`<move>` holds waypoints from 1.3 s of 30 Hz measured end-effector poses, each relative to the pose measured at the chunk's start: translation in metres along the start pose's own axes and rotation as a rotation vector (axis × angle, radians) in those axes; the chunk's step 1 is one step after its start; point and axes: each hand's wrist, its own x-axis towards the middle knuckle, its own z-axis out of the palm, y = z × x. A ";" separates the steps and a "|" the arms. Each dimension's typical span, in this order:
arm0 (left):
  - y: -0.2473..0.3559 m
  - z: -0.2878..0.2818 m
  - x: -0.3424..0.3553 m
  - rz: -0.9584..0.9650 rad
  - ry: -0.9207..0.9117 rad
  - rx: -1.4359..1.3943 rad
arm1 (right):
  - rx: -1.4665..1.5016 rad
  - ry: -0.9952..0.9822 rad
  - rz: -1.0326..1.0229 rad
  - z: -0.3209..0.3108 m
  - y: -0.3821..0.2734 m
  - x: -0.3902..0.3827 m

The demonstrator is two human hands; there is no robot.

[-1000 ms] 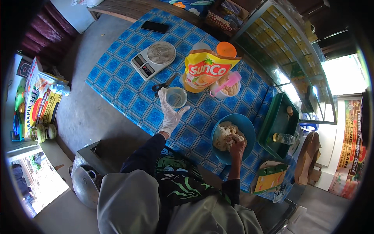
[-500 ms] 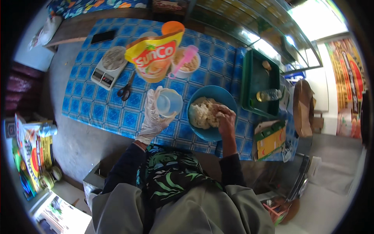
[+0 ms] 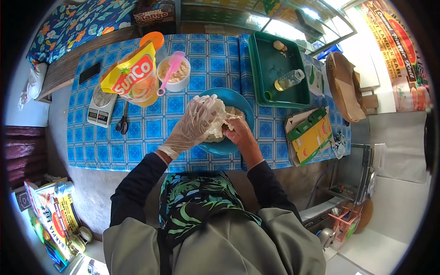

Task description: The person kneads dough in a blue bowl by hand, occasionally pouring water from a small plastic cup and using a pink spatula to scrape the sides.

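Note:
A blue bowl [image 3: 243, 105] with pale, sticky dough [image 3: 213, 137] stands in front of me. My left hand [image 3: 201, 117], in a clear glove, is curled over the bowl's left side. Its back hides what its fingers close round; the translucent cup it held earlier cannot be made out. My bare right hand [image 3: 240, 133] meets it above the dough, fingers bent and pinched together. White dough clings to these fingertips, close against the gloved fingers.
Beyond the bowl stand a white tub of crumbly stuff [image 3: 179, 79] with a pink spoon [image 3: 172, 68], and a yellow pouch [image 3: 133, 78]. Scissors [image 3: 123, 123] and a scale [image 3: 101, 107] lie left. A green tray [image 3: 275, 59] holding a glass bottle [image 3: 288, 80] and a carton [image 3: 309, 137] stand right.
My left hand has swung right from beside the bowl to over it, and the cup has gone from sight. The right hand has risen from the dough to meet it. My view has shifted.

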 end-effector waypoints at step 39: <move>-0.027 0.006 -0.100 -0.713 0.612 -0.487 | -2.332 -0.664 -0.891 0.025 0.034 0.030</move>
